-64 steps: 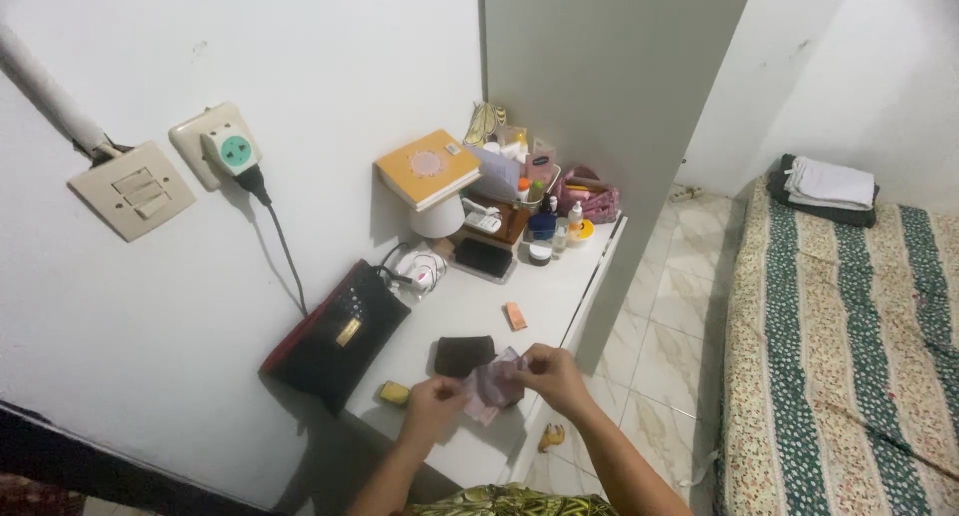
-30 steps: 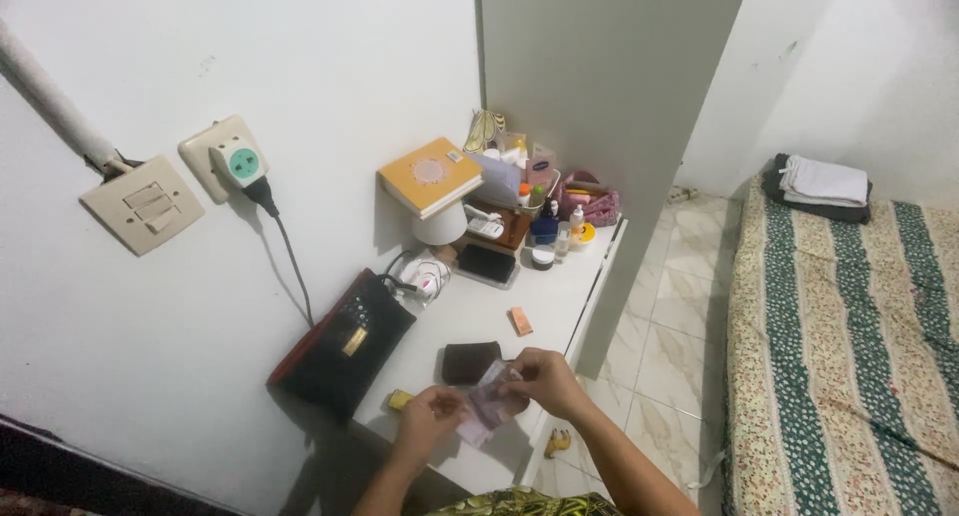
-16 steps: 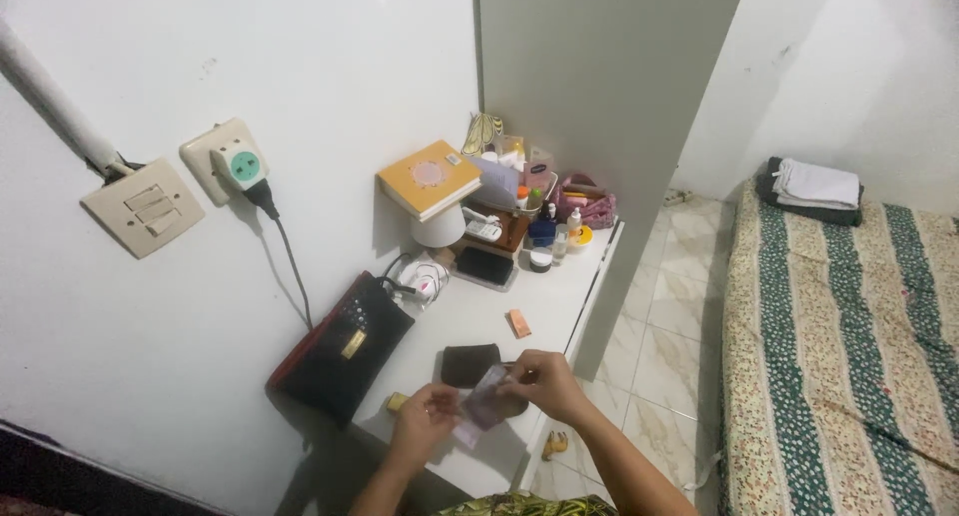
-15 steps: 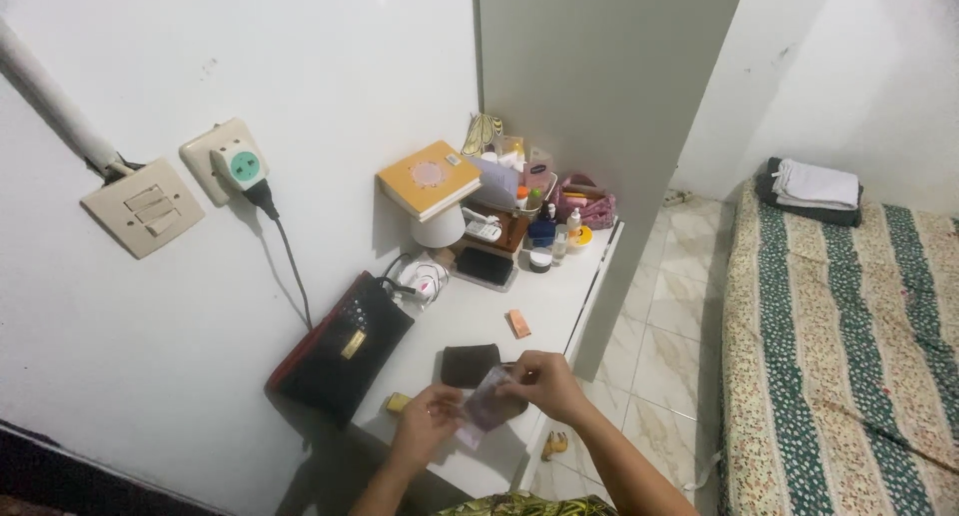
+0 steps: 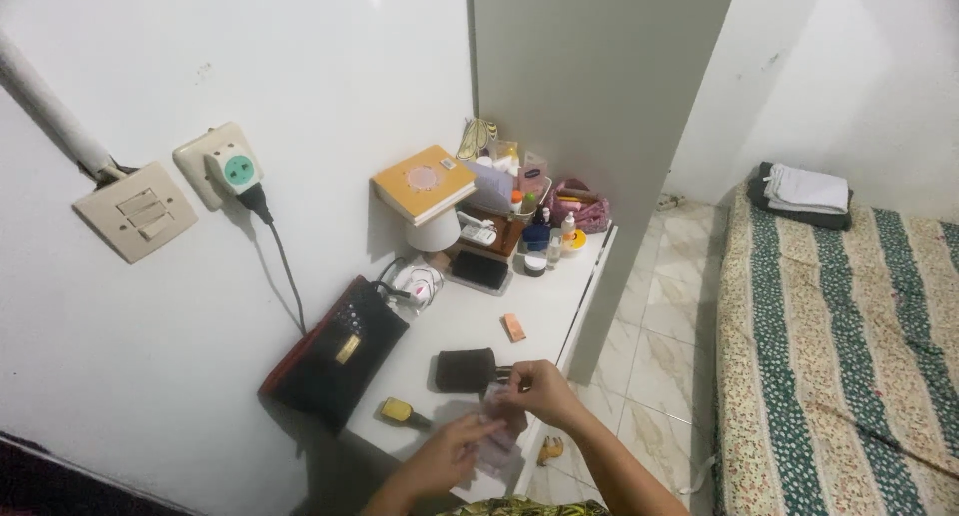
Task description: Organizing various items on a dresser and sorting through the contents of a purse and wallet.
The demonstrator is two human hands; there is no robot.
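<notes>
Both hands work over the near end of the white shelf [image 5: 470, 321]. The left hand [image 5: 455, 456] and the right hand [image 5: 534, 394] each pinch a pinkish-purple sheaf of banknotes [image 5: 499, 438] held between them, fingers closed on the paper. At eleven o'clock from the notes, just beside the right hand, lies a dark brown wallet [image 5: 464, 369]. At nine o'clock sits a small yellow-capped item [image 5: 397, 410]. A black clutch with a gold clasp [image 5: 335, 354] leans against the wall at ten o'clock. Toward twelve, a small orange packet [image 5: 513, 327] lies flat; farther on, an orange square book [image 5: 424, 182] tops a white cup [image 5: 434, 231], with small bottles and boxes [image 5: 539, 221] crowded at one o'clock.
</notes>
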